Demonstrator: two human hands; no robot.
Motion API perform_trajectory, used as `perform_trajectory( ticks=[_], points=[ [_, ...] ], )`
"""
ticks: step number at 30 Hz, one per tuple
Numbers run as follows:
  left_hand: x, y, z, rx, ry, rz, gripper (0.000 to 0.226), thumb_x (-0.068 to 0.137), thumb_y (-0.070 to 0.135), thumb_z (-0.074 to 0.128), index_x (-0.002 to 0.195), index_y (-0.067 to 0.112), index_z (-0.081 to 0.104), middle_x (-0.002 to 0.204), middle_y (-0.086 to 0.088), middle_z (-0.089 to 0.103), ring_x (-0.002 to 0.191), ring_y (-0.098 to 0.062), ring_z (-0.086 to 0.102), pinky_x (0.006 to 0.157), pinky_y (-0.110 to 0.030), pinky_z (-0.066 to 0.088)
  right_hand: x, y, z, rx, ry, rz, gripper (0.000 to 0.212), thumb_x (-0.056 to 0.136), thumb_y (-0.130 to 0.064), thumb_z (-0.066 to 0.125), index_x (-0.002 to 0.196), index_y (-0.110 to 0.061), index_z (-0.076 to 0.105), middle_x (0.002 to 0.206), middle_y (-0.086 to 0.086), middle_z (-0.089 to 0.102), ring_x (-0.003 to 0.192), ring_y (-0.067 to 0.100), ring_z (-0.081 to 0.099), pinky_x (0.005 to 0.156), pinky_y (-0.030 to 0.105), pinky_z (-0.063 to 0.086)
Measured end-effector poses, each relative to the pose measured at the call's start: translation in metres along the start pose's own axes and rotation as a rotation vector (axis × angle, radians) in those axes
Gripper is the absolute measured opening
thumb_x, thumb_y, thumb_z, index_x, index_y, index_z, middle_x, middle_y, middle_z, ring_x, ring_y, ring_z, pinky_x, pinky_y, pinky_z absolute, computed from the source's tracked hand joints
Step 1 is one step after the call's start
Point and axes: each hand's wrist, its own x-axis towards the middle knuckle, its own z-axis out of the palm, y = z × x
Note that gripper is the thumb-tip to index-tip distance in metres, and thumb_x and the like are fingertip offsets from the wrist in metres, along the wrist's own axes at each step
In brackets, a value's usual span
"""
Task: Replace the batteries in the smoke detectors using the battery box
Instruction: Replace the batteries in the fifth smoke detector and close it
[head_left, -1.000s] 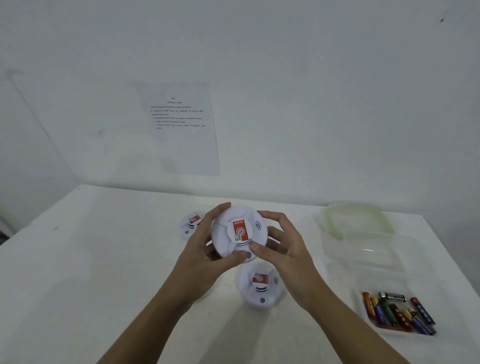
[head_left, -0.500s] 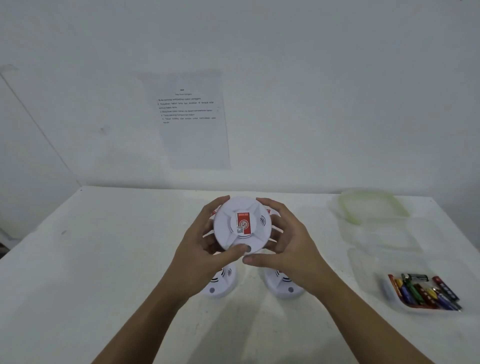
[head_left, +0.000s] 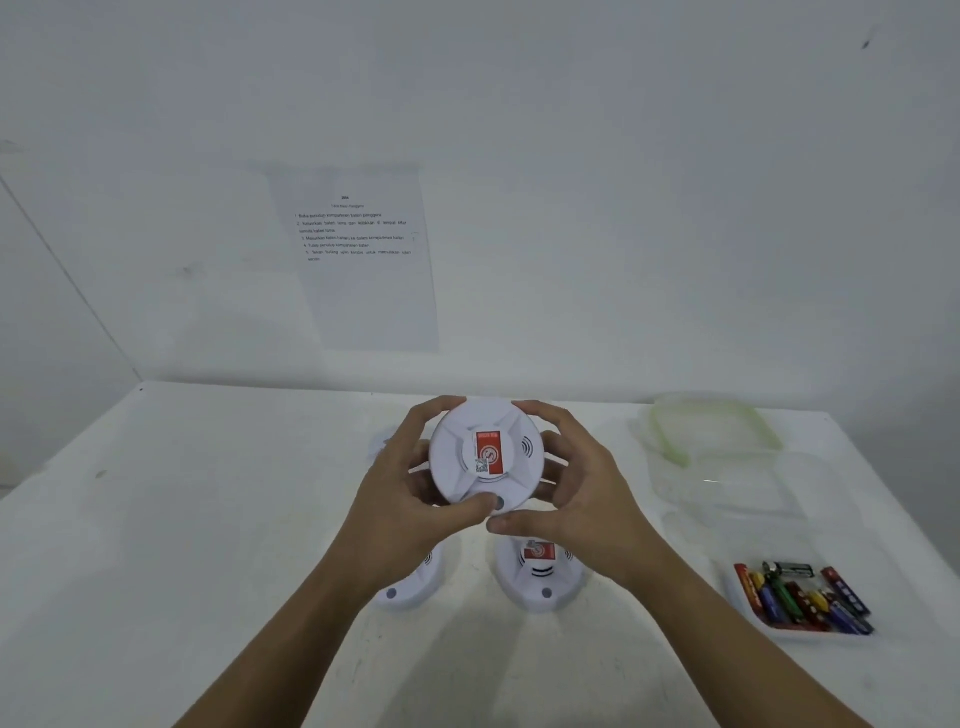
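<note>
Both hands have been closing further round the round white plastic smoke detector with the red label (head_left: 485, 457) over the last second, and it is now being held up in front of the person, clear of the white tabletop (head_left: 208, 519). The left hand (head_left: 400, 499) is gripping its left rim and the right hand (head_left: 587, 499) its right rim, fingers (head_left: 540, 413) curled over the top edge and both thumbs meeting at the lower edge. That looks to me like a twisting grip, so the person is probably working the casing open; no battery is showing yet. Two more white smoke detectors (head_left: 540, 582) are lying on the tabletop just below the hands, untouched. Off to the right, well apart from the hands, the clear plastic battery box (head_left: 763, 540) is standing open with coloured batteries (head_left: 800, 603) in its near end, its green-rimmed lid (head_left: 717, 426) lying behind it
</note>
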Motion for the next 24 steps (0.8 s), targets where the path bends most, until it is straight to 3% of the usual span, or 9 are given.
perform_trajectory(
  ticks=[8,12,17,24],
  points=[
    [-0.006,-0.007,0.019,-0.018,-0.005,-0.022,0.077,0.074,0.004,0.085,0.137,0.029,0.048,0.125,0.009,0.067,0.116,-0.018,0.065,0.088,-0.035,0.061,-0.012,0.006,-0.013,-0.016,-0.009,0.008,0.09,0.06,0.001,0.094,0.133,-0.032,0.053,0.121,0.0,0.068,0.112,0.028,0.067,0.088,0.05,0.06],
    [-0.007,-0.002,0.024,-0.052,-0.027,-0.026,0.074,0.074,-0.001,0.083,0.133,0.03,0.051,0.121,0.013,0.069,0.113,-0.015,0.067,0.081,-0.026,0.06,-0.015,0.004,-0.022,-0.001,-0.026,0.023,0.089,0.06,0.002,0.094,0.131,-0.035,0.056,0.118,0.003,0.069,0.106,0.03,0.069,0.086,0.052,0.06],
    [-0.008,0.001,0.026,-0.06,-0.055,-0.051,0.076,0.072,-0.001,0.085,0.131,0.031,0.052,0.117,0.011,0.07,0.108,-0.017,0.07,0.083,-0.035,0.062,-0.018,0.002,-0.033,-0.004,-0.068,0.031,0.087,0.059,0.004,0.093,0.128,-0.036,0.058,0.114,0.004,0.071,0.104,0.03,0.07,0.081,0.051,0.062],
    [-0.008,0.003,0.029,-0.047,-0.062,-0.041,0.075,0.072,0.0,0.086,0.132,0.032,0.053,0.117,0.012,0.071,0.107,-0.016,0.07,0.08,-0.031,0.061,-0.018,0.002,-0.037,0.003,-0.066,0.037,0.089,0.058,0.004,0.094,0.129,-0.034,0.056,0.112,0.01,0.071,0.102,0.03,0.071,0.081,0.052,0.062]
  ],
)
